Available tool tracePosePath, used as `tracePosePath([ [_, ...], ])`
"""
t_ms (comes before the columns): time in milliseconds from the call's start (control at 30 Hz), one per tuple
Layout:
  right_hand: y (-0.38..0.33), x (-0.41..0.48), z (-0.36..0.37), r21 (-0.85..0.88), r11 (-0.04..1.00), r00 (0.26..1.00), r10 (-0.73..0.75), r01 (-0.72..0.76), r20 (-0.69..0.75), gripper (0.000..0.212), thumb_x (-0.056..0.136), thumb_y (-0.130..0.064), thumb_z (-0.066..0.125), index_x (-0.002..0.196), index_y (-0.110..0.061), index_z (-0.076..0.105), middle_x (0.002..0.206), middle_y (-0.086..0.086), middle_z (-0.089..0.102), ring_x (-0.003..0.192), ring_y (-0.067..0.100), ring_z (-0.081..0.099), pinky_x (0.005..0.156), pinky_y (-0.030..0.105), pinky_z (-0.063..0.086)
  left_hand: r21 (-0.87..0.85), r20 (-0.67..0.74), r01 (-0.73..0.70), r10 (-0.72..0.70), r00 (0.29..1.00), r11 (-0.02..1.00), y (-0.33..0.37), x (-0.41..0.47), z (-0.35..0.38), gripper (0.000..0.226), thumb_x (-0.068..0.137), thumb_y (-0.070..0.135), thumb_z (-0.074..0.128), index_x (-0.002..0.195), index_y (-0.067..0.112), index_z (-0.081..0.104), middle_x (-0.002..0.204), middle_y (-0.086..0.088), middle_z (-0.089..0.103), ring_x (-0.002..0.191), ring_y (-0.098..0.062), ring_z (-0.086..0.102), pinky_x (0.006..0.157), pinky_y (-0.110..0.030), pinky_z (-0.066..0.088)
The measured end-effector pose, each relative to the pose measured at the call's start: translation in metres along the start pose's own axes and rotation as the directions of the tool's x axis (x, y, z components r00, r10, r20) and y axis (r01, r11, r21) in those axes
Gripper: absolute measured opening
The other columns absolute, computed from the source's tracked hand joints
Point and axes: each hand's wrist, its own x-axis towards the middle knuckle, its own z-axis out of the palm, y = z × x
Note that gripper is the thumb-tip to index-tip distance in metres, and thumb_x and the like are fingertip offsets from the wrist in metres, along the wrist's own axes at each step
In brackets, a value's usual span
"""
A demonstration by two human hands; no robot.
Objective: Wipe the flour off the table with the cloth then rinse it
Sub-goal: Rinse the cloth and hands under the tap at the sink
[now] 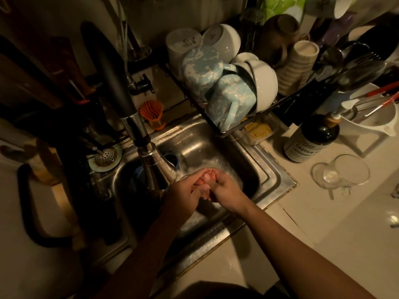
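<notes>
I log both hands, left hand (pixel 187 186) and right hand (pixel 224 189), together gripping the cloth (pixel 206 180) over the sink (pixel 216 145); right-of-frame bottle (pixel 311 141) reads "CASTILE".

Two arms in view, bare from wrist to frame edge: left forearm (pixel 138 244) mostly in shadow, right forearm (pixel 291 240) better lit. Left hand (pixel 185 190) and right hand (pixel 225 192) bare as well. Dark garment (pixel 216 291) at bottom edge, over the torso; colour and cut unreadable in dim light.
</notes>
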Motion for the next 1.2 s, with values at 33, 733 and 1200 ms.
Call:
tracePosePath([
  [33, -0.001, -0.002, -0.002, 0.058, 0.997, 0.998, 0.044, -0.046, 0.042, 0.030, 0.107, -0.015, 0.042, 0.132, -0.002, 0.051, 0.099, 0.017, 0.063, 0.076, 0.017, 0.060, 0.059, 0.019, 0.050, -0.037, -0.023, 0.041, -0.042, 0.999, 0.998, 0.001, 0.002, 0.001, 0.038, 0.086, 0.019, 0.064, 0.116, 0.043, 0.066, 0.101, 0.024, 0.069, 0.095, 0.004, 0.067, 0.082, -0.014, 0.052],
  [733, 0.011, 0.019, -0.020, 0.254, 0.920, 0.954, 0.294, -0.297, 0.049, 0.030, 0.094, 0.014, 0.047, 0.119, 0.008, 0.061, 0.098, 0.024, 0.073, 0.080, 0.032, 0.074, 0.070, 0.035, 0.061, 0.054, 0.295, 0.159, -0.167, 0.941, 0.986, -0.013, 0.008, 0.002, 0.040, 0.097, 0.024, 0.037, 0.130, 0.041, 0.051, 0.136, 0.005, 0.058, 0.122, -0.017, 0.058, 0.102, -0.048, 0.048],
  [1200, 0.037, 0.019, -0.015, -0.529, 0.774, 0.883, -0.460, 0.347, -0.094, 0.025, 0.079, -0.016, 0.046, 0.088, -0.010, 0.070, 0.093, 0.000, 0.076, 0.091, 0.018, 0.072, 0.080, 0.026, 0.055, -0.453, -0.069, 0.450, -0.533, 0.843, 0.770, 0.011, 0.015, 0.030, 0.027, 0.084, 0.009, 0.058, 0.072, 0.025, 0.077, 0.068, -0.002, 0.074, 0.069, -0.028, 0.069, 0.065, -0.035, 0.053],
])
